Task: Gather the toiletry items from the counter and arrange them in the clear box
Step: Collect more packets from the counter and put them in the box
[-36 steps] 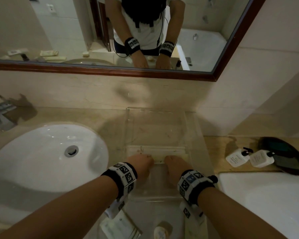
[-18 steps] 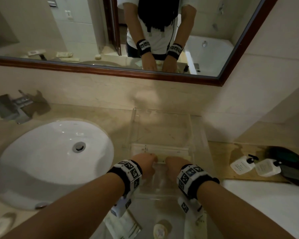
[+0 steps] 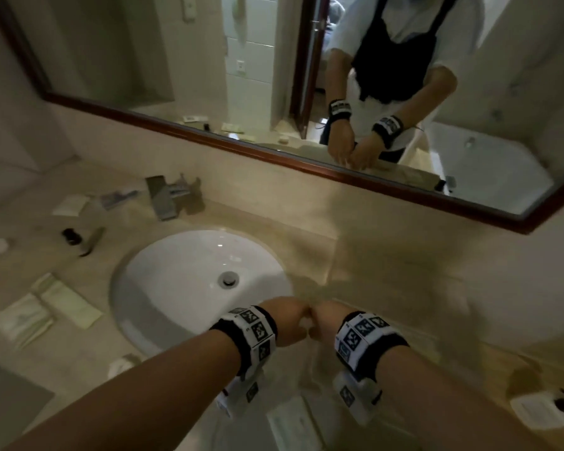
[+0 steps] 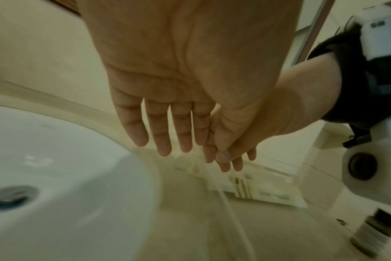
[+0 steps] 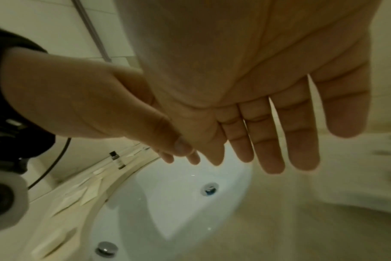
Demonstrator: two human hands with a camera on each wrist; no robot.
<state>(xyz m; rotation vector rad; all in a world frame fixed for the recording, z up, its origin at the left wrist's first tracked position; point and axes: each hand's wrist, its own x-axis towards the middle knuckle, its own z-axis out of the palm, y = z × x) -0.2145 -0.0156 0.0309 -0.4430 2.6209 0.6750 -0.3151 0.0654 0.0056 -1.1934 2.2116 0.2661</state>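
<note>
While side by side, left hand (image 3: 287, 323), right hand (image 3: 329, 322) hang flat, fingers straight.

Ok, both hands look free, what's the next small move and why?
Probably send the left hand across the sink to the pale packets lying loose on its left. Both it and the right hand are open and hold nothing.
</note>
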